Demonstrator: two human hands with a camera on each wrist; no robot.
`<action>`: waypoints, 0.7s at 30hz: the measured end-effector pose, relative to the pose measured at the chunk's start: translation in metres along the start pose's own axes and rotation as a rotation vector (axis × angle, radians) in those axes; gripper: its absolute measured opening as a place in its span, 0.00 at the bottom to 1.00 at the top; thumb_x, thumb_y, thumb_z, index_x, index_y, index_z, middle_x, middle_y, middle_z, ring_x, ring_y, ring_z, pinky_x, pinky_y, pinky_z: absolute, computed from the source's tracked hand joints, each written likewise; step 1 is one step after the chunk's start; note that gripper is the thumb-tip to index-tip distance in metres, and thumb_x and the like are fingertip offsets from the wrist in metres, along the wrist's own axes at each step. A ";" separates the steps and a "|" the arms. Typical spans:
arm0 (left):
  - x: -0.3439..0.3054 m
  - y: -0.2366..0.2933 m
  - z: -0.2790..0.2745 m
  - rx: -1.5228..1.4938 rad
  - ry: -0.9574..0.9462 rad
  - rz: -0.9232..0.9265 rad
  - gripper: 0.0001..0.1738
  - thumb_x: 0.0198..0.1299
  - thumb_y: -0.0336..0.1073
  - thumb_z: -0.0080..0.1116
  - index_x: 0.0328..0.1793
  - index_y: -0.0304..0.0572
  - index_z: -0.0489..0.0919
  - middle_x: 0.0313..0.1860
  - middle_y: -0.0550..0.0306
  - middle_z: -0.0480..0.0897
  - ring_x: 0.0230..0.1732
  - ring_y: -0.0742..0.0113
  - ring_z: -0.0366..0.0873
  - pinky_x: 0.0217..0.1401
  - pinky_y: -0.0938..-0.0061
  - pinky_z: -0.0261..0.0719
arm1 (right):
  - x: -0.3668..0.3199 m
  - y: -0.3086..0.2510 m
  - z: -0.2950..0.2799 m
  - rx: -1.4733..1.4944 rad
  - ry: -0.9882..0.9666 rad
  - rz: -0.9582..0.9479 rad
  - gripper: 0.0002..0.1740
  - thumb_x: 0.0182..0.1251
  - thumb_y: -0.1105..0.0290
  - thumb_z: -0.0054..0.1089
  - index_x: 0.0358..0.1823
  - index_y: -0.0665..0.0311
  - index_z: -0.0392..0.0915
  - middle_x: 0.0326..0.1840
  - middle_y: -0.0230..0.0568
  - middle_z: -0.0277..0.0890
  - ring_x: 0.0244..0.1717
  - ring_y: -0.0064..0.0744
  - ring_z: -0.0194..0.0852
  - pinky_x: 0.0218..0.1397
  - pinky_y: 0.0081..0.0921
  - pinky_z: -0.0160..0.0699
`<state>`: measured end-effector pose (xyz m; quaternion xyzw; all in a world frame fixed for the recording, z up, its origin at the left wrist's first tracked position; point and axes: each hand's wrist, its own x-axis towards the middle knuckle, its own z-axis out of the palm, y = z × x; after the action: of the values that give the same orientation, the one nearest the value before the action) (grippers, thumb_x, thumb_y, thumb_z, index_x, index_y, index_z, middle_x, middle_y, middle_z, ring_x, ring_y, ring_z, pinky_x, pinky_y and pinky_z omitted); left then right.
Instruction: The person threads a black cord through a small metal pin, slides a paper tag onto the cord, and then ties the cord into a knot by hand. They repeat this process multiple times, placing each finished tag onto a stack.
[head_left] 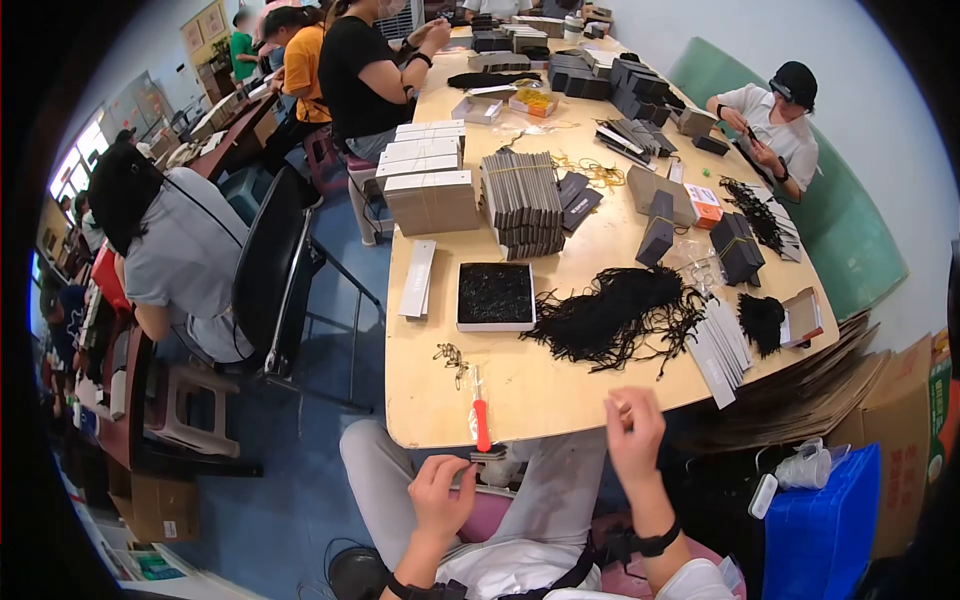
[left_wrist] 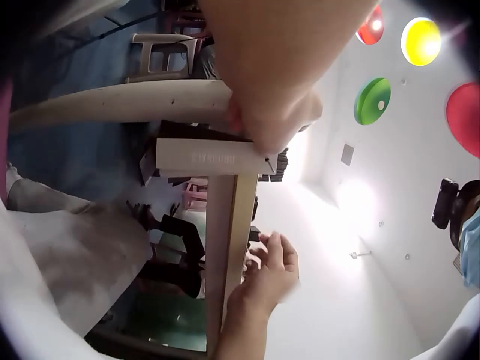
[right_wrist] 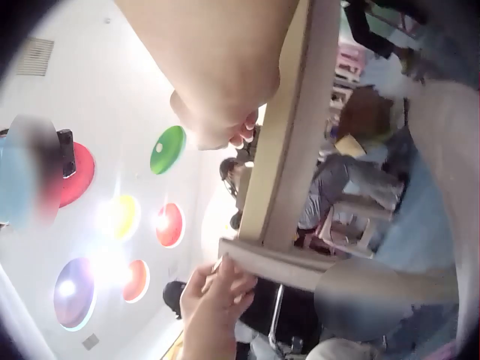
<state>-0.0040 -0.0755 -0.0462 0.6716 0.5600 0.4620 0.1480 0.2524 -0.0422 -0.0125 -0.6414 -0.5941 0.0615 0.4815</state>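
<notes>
Near the table's front edge in the head view, my left hand (head_left: 440,495) pinches a thin card. The left wrist view shows that pale, printed card (left_wrist: 214,157) under the thumb and fingers; the right wrist view shows its narrow edge (right_wrist: 277,264). My right hand (head_left: 635,430) is raised to the right, apart from the card, with loosely bent fingers and nothing visible in them. Beyond it lie a heap of black cords (head_left: 625,315) and fanned pale cards (head_left: 718,350). A red-handled tool (head_left: 482,425) lies between the hands at the table edge.
A box of small black pieces (head_left: 496,296), bundled grey cards (head_left: 522,205), white-topped card stacks (head_left: 432,205) and a small metal heap (head_left: 452,358) stand or lie on the table (head_left: 420,390). One person (head_left: 775,130) sits at the right; a blue bin (head_left: 822,520) stands below.
</notes>
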 end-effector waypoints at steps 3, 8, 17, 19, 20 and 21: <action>0.006 -0.003 -0.006 -0.041 0.003 0.045 0.09 0.46 0.26 0.67 0.34 0.41 0.79 0.30 0.54 0.79 0.29 0.57 0.79 0.28 0.70 0.76 | 0.034 0.013 -0.009 -0.108 -0.153 -0.085 0.09 0.53 0.74 0.65 0.37 0.62 0.80 0.35 0.40 0.72 0.38 0.41 0.74 0.38 0.30 0.74; 0.060 -0.003 -0.013 0.106 -0.011 -0.062 0.09 0.53 0.29 0.62 0.41 0.43 0.79 0.37 0.54 0.78 0.35 0.56 0.79 0.34 0.67 0.77 | 0.050 0.029 0.004 -0.027 -0.317 -0.075 0.07 0.54 0.74 0.64 0.35 0.63 0.79 0.33 0.36 0.71 0.36 0.39 0.74 0.37 0.31 0.73; 0.102 0.001 0.009 0.285 -0.169 -0.095 0.10 0.53 0.34 0.62 0.41 0.45 0.77 0.39 0.56 0.74 0.43 0.57 0.76 0.40 0.64 0.75 | 0.052 0.020 0.006 -0.096 -0.282 -0.114 0.06 0.53 0.75 0.64 0.30 0.64 0.75 0.32 0.37 0.71 0.34 0.39 0.74 0.35 0.31 0.74; 0.103 0.000 0.012 0.299 -0.186 -0.119 0.09 0.53 0.34 0.62 0.39 0.45 0.77 0.39 0.56 0.74 0.42 0.56 0.76 0.39 0.64 0.75 | 0.048 0.017 0.008 -0.083 -0.270 -0.157 0.06 0.53 0.76 0.63 0.30 0.66 0.74 0.33 0.39 0.71 0.34 0.39 0.74 0.36 0.30 0.74; 0.102 -0.001 0.014 0.300 -0.162 -0.120 0.08 0.53 0.34 0.62 0.39 0.45 0.76 0.39 0.56 0.74 0.42 0.56 0.76 0.40 0.64 0.75 | 0.045 0.015 0.009 -0.065 -0.266 -0.203 0.06 0.53 0.78 0.63 0.31 0.68 0.74 0.33 0.41 0.71 0.33 0.39 0.75 0.36 0.28 0.74; 0.102 -0.001 0.015 0.301 -0.138 -0.122 0.08 0.54 0.34 0.62 0.38 0.45 0.75 0.38 0.56 0.74 0.42 0.56 0.75 0.40 0.63 0.75 | 0.042 0.008 0.010 -0.064 -0.270 -0.232 0.06 0.52 0.78 0.63 0.30 0.68 0.74 0.34 0.41 0.72 0.35 0.41 0.75 0.38 0.29 0.75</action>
<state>0.0015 0.0205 -0.0082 0.6810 0.6511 0.3160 0.1115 0.2639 -0.0006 -0.0025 -0.5695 -0.7250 0.0724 0.3805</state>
